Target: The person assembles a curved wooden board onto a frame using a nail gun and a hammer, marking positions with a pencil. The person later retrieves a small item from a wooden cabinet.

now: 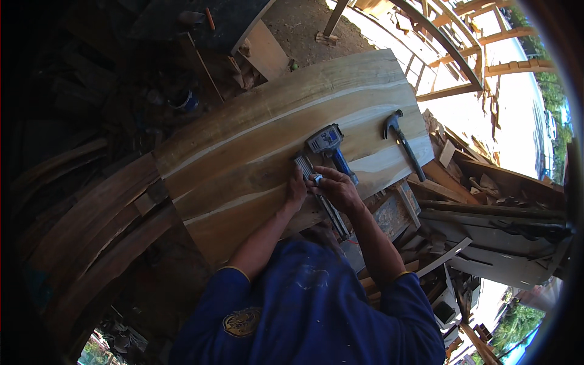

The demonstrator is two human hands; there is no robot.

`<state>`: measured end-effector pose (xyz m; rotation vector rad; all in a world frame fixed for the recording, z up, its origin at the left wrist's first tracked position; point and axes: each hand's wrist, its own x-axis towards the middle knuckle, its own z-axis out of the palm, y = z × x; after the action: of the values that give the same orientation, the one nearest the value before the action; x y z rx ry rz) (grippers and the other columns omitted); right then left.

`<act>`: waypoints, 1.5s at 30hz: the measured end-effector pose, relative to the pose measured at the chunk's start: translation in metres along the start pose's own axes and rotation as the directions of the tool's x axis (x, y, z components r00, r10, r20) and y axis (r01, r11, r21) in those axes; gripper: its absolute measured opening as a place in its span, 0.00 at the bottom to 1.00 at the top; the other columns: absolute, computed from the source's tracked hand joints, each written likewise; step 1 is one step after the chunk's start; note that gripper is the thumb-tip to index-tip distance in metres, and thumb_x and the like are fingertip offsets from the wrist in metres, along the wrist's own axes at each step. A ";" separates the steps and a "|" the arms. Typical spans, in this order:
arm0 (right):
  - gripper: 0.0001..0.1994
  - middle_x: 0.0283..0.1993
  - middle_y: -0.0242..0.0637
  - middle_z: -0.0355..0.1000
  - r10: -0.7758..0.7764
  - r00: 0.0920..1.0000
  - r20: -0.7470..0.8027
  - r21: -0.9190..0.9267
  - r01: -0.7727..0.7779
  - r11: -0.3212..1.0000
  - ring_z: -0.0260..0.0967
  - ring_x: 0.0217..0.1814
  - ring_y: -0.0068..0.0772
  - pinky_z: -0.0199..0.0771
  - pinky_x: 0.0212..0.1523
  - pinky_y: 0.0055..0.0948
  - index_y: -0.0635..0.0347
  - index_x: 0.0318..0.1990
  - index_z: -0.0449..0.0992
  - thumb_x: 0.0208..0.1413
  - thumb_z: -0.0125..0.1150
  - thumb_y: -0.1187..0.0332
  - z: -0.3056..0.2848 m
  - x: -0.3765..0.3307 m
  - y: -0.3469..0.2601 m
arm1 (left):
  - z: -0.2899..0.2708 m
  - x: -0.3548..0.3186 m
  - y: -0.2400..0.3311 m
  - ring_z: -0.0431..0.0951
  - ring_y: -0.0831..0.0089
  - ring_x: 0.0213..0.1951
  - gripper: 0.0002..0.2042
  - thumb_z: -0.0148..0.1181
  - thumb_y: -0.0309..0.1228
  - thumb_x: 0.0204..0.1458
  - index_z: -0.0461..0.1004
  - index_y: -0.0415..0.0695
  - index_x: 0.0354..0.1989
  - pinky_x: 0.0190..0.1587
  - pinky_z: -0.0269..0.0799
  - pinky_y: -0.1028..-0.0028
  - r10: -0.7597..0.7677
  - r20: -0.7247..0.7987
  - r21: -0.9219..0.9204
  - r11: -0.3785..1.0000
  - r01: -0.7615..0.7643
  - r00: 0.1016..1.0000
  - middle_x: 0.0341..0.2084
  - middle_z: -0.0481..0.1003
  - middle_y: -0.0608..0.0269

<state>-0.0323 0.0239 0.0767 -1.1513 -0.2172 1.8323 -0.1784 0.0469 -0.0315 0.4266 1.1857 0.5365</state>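
A wide pale wooden panel (255,140) lies across the work area. On it rests a grey and blue nail gun (328,146) with its long magazine (307,170) pointing toward me. My left hand (297,188) presses on the magazine from the left. My right hand (337,187) grips its near end, pinching a small light piece between the fingers. A black hammer (401,143) lies on the panel to the right, apart from both hands.
Curved wooden planks (103,219) are stacked at the left. Offcuts and boards (486,207) crowd the right side below the panel. A timber frame (462,42) stands in sunlight at the back right. A dark bench with clutter (201,30) is behind the panel.
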 end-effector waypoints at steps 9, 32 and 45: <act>0.19 0.47 0.45 0.78 -0.013 1.000 -0.021 -0.122 0.010 0.992 0.81 0.45 0.35 0.84 0.45 0.29 0.73 0.60 0.70 0.66 0.59 0.72 -0.014 0.008 0.018 | 0.000 -0.003 0.005 0.78 0.75 0.23 0.31 0.37 0.60 0.67 0.75 0.42 0.44 0.22 0.76 0.74 0.081 -0.029 0.040 0.996 -0.080 0.996 0.28 0.77 0.63; 0.08 0.31 0.30 0.75 -0.080 0.964 -0.255 -0.275 0.007 0.961 0.69 0.28 0.21 0.69 0.31 0.21 0.59 0.37 0.76 0.58 0.69 0.66 0.004 0.017 0.016 | -0.008 0.001 0.001 0.82 0.67 0.32 0.32 0.36 0.61 0.67 0.71 0.41 0.51 0.31 0.82 0.67 0.028 0.050 -0.006 1.000 -0.027 0.998 0.35 0.78 0.57; 0.09 0.26 0.25 0.69 -0.038 0.947 -0.319 -0.220 -0.036 0.975 0.62 0.22 0.16 0.60 0.22 0.19 0.57 0.37 0.77 0.58 0.71 0.65 0.008 0.032 0.018 | -0.010 -0.003 0.006 0.83 0.66 0.37 0.30 0.33 0.59 0.68 0.70 0.47 0.58 0.39 0.81 0.65 -0.002 0.153 -0.032 0.999 0.007 0.988 0.39 0.81 0.57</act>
<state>-0.0538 0.0414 0.0518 -1.5888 -0.2383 1.6176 -0.1898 0.0501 -0.0287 0.4296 1.0287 0.5092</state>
